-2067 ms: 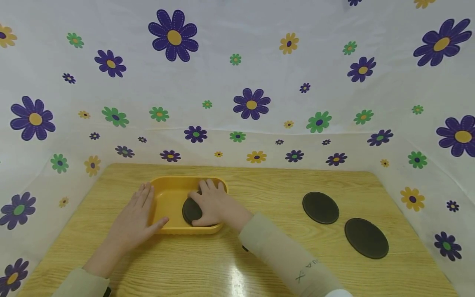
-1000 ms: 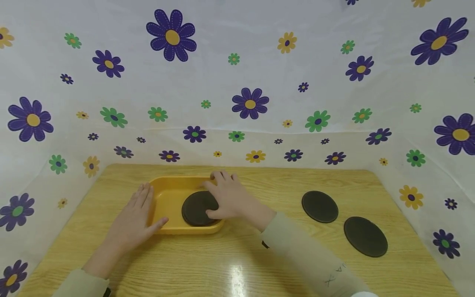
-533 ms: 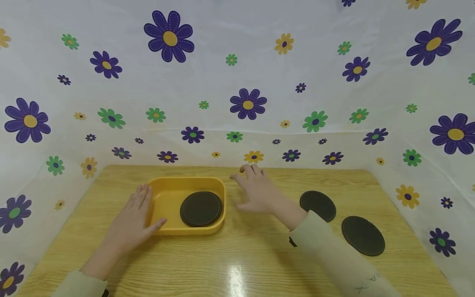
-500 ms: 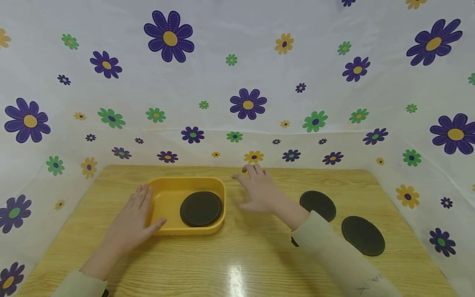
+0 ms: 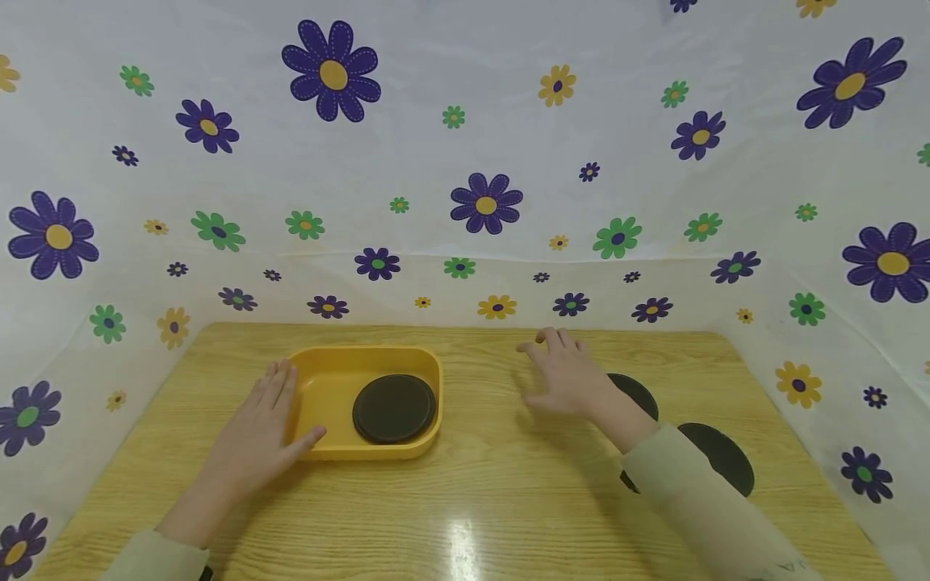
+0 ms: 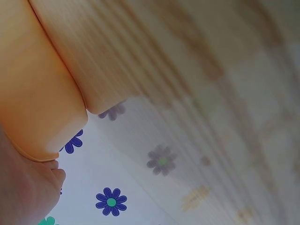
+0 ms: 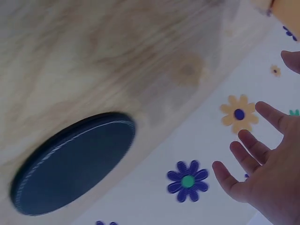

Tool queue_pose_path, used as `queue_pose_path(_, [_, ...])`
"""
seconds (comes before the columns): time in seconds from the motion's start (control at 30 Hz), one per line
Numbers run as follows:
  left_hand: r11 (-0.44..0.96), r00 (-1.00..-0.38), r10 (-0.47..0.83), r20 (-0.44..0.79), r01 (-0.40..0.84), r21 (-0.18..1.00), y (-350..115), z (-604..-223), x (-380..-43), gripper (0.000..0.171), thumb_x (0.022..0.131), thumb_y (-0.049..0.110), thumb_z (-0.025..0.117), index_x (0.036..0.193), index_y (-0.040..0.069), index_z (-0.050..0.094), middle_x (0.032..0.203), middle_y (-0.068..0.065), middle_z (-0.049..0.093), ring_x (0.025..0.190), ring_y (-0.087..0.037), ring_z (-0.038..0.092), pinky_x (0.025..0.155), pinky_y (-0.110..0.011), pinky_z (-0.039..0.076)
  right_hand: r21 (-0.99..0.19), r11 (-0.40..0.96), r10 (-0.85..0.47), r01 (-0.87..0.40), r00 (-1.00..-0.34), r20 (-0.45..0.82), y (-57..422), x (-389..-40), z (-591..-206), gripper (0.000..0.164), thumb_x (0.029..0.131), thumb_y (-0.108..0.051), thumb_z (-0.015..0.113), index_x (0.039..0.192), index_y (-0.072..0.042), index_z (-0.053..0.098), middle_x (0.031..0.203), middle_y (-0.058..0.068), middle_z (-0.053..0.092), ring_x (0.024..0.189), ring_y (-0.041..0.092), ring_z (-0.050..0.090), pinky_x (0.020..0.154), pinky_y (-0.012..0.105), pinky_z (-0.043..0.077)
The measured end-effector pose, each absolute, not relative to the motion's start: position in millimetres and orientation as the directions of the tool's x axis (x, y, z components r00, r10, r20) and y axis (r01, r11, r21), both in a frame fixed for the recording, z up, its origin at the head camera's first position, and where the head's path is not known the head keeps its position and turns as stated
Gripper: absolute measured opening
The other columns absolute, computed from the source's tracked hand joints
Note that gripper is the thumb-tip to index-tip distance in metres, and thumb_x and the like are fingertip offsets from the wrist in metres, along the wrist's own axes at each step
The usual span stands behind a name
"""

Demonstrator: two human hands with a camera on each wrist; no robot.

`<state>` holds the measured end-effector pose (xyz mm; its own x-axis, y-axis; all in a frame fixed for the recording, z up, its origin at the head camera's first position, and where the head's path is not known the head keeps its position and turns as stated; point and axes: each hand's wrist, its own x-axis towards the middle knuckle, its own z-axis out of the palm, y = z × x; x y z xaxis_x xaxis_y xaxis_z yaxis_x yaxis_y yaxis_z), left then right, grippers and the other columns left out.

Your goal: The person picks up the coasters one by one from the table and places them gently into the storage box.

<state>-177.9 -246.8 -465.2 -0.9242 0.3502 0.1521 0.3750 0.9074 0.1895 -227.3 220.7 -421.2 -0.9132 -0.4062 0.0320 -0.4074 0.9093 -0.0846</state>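
A yellow plastic tray (image 5: 320,403) stands at the left of the wooden table. Inside its right half lies a round black coaster (image 5: 395,408) with a stitched-looking rim. My left hand (image 5: 254,432) rests along the tray's left edge, fingers straight and thumb over the front rim. Over the table between the tray and the other coasters, my right hand (image 5: 567,379) hovers with fingers spread, holding nothing. Behind its wrist a second black coaster (image 5: 638,394) is partly covered. A third black coaster (image 5: 726,458), nearer the front right, is partly hidden by the sleeve.
The light wooden table (image 5: 465,500) ends at the back against a white cloth (image 5: 407,145) printed with purple, green and yellow flowers. That cloth also hangs along both sides.
My right hand has let go of the coaster in the tray, lifted out and moved right toward the two loose coasters. The left hand stays at the tray's edge.
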Motion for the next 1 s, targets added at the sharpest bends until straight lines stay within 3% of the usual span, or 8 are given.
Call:
queue_pose_path(0.37, [0.905,-0.920,0.350,0.175,0.380,0.188,-248,-467,-177,0.104,0.102,0.061,0.058,0.163,-0.014,0.020,0.172,-0.035,0.018,0.160,-0.053,0.020,0.137,-0.051,0.011,-0.081,0.939,-0.332,-0.334,-0.943,0.034,268,-221,-439,0.071,0.088,-0.043,0.077,0.147,-0.008,0.057,0.141,0.026,0.053,0.132,0.048,0.050,0.104,0.068,0.048])
queue_pose_path(1.0, [0.908,-0.924,0.350,0.154,0.376,0.187,-246,-464,-178,0.105,0.101,0.062,0.058,0.163,-0.014,0.021,0.172,-0.035,0.018,0.160,-0.053,0.020,0.135,-0.058,0.017,-0.107,0.957,-0.264,-0.269,-0.963,0.060,324,-206,-459,0.065,0.086,-0.048,0.076,0.137,-0.008,0.064,0.131,0.029,0.057,0.121,0.050,0.056,0.091,0.073,0.052])
